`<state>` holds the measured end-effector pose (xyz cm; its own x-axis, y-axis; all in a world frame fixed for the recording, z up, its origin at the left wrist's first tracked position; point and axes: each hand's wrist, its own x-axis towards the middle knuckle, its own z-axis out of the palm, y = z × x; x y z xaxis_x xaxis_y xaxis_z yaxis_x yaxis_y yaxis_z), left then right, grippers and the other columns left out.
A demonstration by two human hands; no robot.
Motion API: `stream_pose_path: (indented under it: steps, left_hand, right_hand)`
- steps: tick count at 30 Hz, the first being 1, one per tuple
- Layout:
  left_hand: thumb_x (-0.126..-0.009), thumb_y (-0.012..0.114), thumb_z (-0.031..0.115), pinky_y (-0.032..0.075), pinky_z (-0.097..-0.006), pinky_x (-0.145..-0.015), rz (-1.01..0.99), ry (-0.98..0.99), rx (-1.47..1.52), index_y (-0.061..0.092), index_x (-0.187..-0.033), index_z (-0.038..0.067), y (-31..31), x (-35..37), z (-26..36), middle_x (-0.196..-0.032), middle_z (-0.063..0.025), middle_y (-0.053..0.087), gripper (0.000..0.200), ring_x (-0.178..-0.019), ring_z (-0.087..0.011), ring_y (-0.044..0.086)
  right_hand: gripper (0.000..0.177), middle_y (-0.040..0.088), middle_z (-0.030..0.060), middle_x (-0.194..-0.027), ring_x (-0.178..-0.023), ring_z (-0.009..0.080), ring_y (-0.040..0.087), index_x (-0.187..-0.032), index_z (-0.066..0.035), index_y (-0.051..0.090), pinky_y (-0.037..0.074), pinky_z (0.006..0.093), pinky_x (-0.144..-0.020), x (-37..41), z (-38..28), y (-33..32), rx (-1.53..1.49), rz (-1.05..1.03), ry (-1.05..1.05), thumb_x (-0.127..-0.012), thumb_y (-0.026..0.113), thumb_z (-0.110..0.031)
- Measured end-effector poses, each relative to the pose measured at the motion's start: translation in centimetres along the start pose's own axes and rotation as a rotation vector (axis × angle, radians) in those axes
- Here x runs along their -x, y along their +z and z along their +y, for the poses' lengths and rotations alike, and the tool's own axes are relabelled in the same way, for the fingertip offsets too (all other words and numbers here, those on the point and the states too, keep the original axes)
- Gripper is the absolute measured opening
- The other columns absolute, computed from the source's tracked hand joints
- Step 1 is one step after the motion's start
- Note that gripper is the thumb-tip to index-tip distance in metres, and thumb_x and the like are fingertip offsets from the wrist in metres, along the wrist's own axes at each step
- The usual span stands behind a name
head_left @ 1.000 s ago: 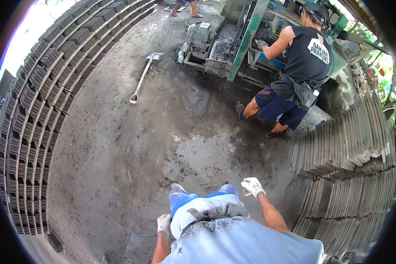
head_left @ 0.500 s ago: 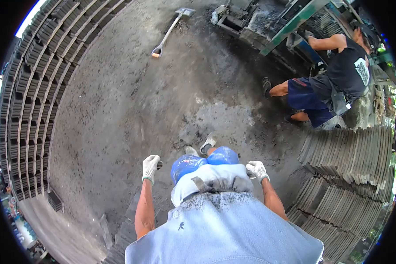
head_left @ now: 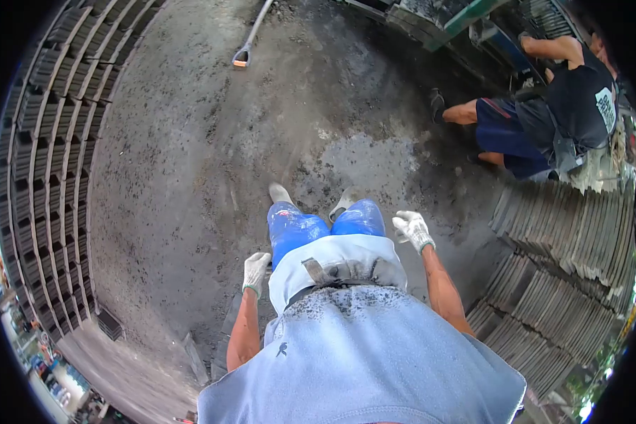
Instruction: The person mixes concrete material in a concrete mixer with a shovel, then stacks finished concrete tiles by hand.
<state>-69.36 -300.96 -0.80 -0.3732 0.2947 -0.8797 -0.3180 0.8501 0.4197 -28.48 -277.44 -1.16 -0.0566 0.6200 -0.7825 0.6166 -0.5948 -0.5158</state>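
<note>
My left hand, in a white knit glove with a green cuff edge, hangs beside my left hip. Its fingers are loosely bent and hold nothing that I can see; their tips are partly hidden. On the other side, my right hand, gloved alike, is held out past my right thigh, loosely open with thumb and fingers apart. Neither hand touches anything visible. Between them are my blue, stained trousers and a pale cloth around my waist. My feet are apart on the dirty floor.
A shovel lies on the floor ahead. Racks of grey tiles line the left. At the right stand stacks of thin slabs. A co-worker in a black top works at a machine with a green beam.
My body has shifted forward and my feet have moved apart. The right hand has swung forward and up, the left slightly toward my hip. Shovel and machine sit higher in view.
</note>
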Motion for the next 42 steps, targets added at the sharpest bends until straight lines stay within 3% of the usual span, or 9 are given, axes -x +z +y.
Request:
stream_pose_path:
  steps: [6, 14, 17, 21, 24, 33, 38, 40, 42]
  left_hand:
    - [-0.079, 0.061, 0.020, 0.052, -0.0296, -0.060, -0.180, -0.047, -0.138, 0.068, -0.092, 0.002, -5.9, -6.5, 4.1, -0.077, -0.0076, 0.068, 0.024, -0.064, -0.0162, 0.064]
    - [-0.082, 0.058, 0.020, 0.053, -0.0312, -0.060, -0.025, -0.087, -0.056, 0.065, -0.094, 0.004, -15.3, -10.5, 6.9, -0.076, -0.0095, 0.068, 0.022, -0.063, -0.0192, 0.066]
    - [-0.082, 0.057, 0.021, 0.052, -0.0317, -0.061, -0.079, 0.001, -0.186, 0.065, -0.096, 0.003, -15.3, -13.2, 10.8, -0.078, -0.0099, 0.067, 0.024, -0.066, -0.0190, 0.066]
    - [-0.085, 0.059, 0.023, 0.052, -0.0303, -0.064, -0.087, 0.198, -0.167, 0.067, -0.100, 0.001, -14.3, -13.4, 17.9, -0.078, -0.0084, 0.067, 0.028, -0.070, -0.0173, 0.066]
    - [-0.088, 0.061, 0.024, 0.052, -0.0290, -0.066, -0.138, 0.340, -0.157, 0.067, -0.102, 0.001, -14.3, -11.3, 22.2, -0.078, -0.0073, 0.068, 0.027, -0.071, -0.0163, 0.066]
    - [-0.085, 0.062, 0.023, 0.053, -0.0305, -0.068, -0.176, 0.236, -0.171, 0.066, -0.100, 0.002, -11.6, -13.5, 24.9, -0.082, -0.0084, 0.069, 0.025, -0.073, -0.0177, 0.068]
    - [-0.084, 0.061, 0.022, 0.053, -0.0297, -0.065, -0.261, 0.235, -0.260, 0.067, -0.096, -0.002, -8.0, -15.5, 29.4, -0.079, -0.0093, 0.068, 0.027, -0.070, -0.0173, 0.066]
    - [-0.083, 0.061, 0.021, 0.053, -0.0298, -0.066, -0.205, 0.230, -0.238, 0.067, -0.097, -0.003, -7.2, -15.5, 32.2, -0.079, -0.0103, 0.068, 0.028, -0.071, -0.0176, 0.066]
    - [-0.083, 0.061, 0.021, 0.054, -0.0301, -0.066, -0.202, 0.245, -0.227, 0.067, -0.098, -0.003, -7.0, -15.4, 34.2, -0.080, -0.0107, 0.069, 0.029, -0.071, -0.0179, 0.066]
  right_hand:
    - [0.044, 0.066, 0.0102, -0.078, -0.057, 0.0146, 0.062, -0.122, 0.002, 0.059, 0.056, 0.0303, -0.051, 3.0, -1.2, 2.4, -0.069, 0.255, 0.098, -0.085, 0.069, -0.019]
    - [0.043, 0.067, 0.0104, -0.078, -0.058, 0.0160, 0.063, -0.121, 0.002, 0.060, 0.058, 0.0319, -0.054, 3.5, -3.4, 9.6, -0.004, 0.153, 0.221, -0.085, 0.069, -0.020]
    - [0.046, 0.071, 0.0146, -0.099, -0.092, 0.0223, 0.068, -0.117, 0.002, 0.064, 0.052, 0.0312, -0.084, 3.4, -5.6, 12.5, 0.032, 0.175, -0.029, -0.081, 0.073, -0.026]
    - [0.041, 0.071, 0.0151, -0.102, -0.091, 0.0227, 0.068, -0.113, 0.001, 0.067, 0.053, 0.0334, -0.081, 3.0, -8.3, 16.2, -0.022, 0.195, 0.047, -0.083, 0.069, -0.027]
    - [0.042, 0.070, 0.0116, -0.090, -0.080, 0.0195, 0.068, -0.116, 0.001, 0.065, 0.058, 0.0343, -0.057, 1.6, -7.1, 16.9, 0.015, 0.113, 0.047, -0.083, 0.068, -0.024]
    - [0.044, 0.069, 0.0185, -0.108, -0.101, 0.0246, 0.067, -0.112, 0.003, 0.067, 0.050, 0.0326, -0.090, -4.3, -12.1, 13.9, 0.075, 0.234, -0.061, -0.082, 0.070, -0.028]
    - [0.043, 0.070, 0.0168, -0.106, -0.100, 0.0255, 0.067, -0.113, 0.001, 0.067, 0.050, 0.0327, -0.090, -5.8, -14.1, 12.0, -0.054, 0.311, -0.084, -0.081, 0.070, -0.028]
    - [0.038, 0.070, 0.0162, -0.093, -0.073, 0.0228, 0.070, -0.109, 0.001, 0.068, 0.059, 0.0345, -0.063, -6.7, -15.4, 11.5, -0.041, 0.280, -0.053, -0.080, 0.069, -0.025]
    - [0.037, 0.070, 0.0158, -0.093, -0.072, 0.0223, 0.070, -0.108, 0.000, 0.068, 0.059, 0.0347, -0.062, -6.6, -15.8, 10.8, -0.070, 0.257, -0.038, -0.080, 0.068, -0.024]
